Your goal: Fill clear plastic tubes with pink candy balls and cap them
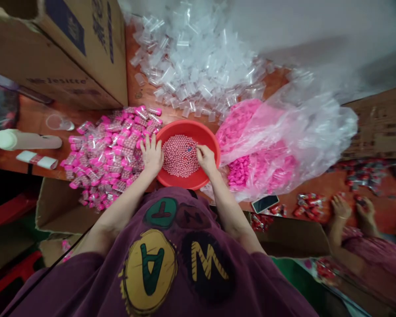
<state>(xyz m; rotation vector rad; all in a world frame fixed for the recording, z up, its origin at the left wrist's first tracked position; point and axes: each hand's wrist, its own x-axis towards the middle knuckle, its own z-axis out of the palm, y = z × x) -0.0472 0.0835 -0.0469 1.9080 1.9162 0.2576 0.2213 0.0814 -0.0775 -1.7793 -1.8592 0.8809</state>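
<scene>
I see the left hand point(152, 155) flat and open on the red bowl point(208, 137) rim, right hand point(205, 157) seemingly pinching 1 tiny tube over the pink beads point(180, 155); filling step, next needs capping.

**Red bowl of pink beads, with filled tubes alongside**

A round red plastic bowl point(185, 132) stands upright at the near edge of the table, directly in front of the person. It is heaped with small pale-pink beads point(180, 155), which form a low mound covering the floor of the bowl. To the left of the bowl, and touching its rim, lies a loose pile of small clear tubes point(108, 154) with bright pink caps, filled with pink contents and lying at all angles.
</scene>
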